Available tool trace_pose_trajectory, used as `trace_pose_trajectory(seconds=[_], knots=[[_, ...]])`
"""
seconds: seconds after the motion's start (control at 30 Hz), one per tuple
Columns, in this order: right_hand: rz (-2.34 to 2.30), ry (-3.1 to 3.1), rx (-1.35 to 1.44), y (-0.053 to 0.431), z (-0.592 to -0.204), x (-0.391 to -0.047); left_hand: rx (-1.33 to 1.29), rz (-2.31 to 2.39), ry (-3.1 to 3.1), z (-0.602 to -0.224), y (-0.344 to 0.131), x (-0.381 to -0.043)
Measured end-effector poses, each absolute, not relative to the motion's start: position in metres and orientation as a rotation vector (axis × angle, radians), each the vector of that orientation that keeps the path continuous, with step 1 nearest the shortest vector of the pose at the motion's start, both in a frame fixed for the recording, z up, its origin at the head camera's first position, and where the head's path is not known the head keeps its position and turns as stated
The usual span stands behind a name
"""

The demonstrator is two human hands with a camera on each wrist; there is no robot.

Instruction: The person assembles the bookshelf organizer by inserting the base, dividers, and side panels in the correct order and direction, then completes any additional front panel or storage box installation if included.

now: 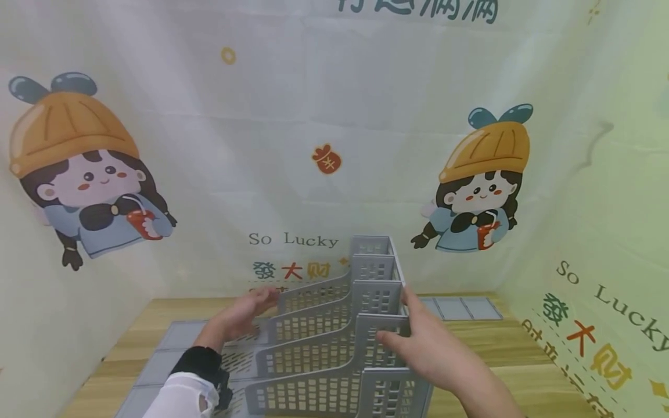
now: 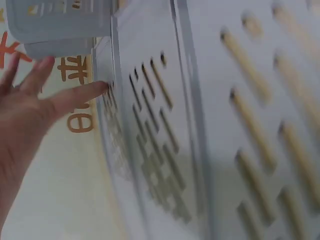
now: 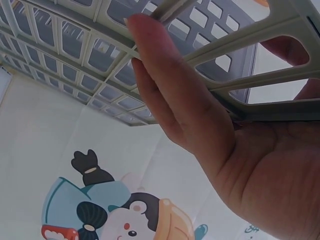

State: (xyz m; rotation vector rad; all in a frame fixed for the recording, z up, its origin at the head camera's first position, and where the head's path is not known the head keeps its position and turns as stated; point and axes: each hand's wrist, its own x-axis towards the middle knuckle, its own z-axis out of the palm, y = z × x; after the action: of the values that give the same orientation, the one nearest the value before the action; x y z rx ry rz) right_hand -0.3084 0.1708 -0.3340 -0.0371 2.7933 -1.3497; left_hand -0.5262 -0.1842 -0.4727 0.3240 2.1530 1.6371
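Thumb and fingers of my right hand point(image 1: 439, 351) hold the right end of a grey plastic organiser point(image 1: 360, 342), a row of narrow compartments with lattice walls and sloping dividers, at six o'clock of the head view. My thumb lies across the near face of one compartment end, at five o'clock, while my longer fingers lie along the outer side. My left hand point(image 1: 241, 318), between seven and eight o'clock, is spread loosely and grips nothing; in its wrist view the thumb reaches straight to the edge of slotted grey plastic, though I cannot tell whether it presses. That wrist wears a black band point(image 1: 197, 366) above a white sleeve point(image 1: 180, 395). Below it, at seven o'clock, flat grey sections point(image 1: 169, 363) lie on the wood-grain tabletop point(image 1: 138, 342), with a flat grey strip point(image 1: 462, 308) at four o'clock. Behind hangs a pale printed cloth point(image 1: 261, 145), cartoon figures at nine and three o'clock
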Motion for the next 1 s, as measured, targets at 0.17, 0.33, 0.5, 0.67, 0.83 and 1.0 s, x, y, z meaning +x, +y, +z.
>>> trace_pose_trajectory(seconds=[0.17, 0.33, 0.5, 0.67, 0.83, 1.0], knots=[[-1.387, 2.778, -0.060, 0.170, -0.337, -0.306, 0.235, 1.452, 2.325, -0.476, -0.185, -0.525], [-1.431, 2.749, -0.082, 0.171, -0.339, -0.304, 0.246, 1.438, 2.324, -0.476, -0.187, -0.523], [-1.441, 2.744, -0.090, 0.175, -0.338, -0.304, 0.283, 1.489, 2.283, -0.475, -0.187, -0.525], [-1.430, 2.758, -0.092, 0.176, -0.335, -0.304, 0.301, 1.469, 2.305, -0.477, -0.184, -0.527], [-1.412, 2.779, -0.088, 0.173, -0.334, -0.304, 0.315, 1.458, 2.320, -0.479, -0.183, -0.528], [-1.392, 2.797, -0.074, 0.171, -0.335, -0.305, 0.333, 1.469, 2.318, -0.485, -0.185, -0.527]])
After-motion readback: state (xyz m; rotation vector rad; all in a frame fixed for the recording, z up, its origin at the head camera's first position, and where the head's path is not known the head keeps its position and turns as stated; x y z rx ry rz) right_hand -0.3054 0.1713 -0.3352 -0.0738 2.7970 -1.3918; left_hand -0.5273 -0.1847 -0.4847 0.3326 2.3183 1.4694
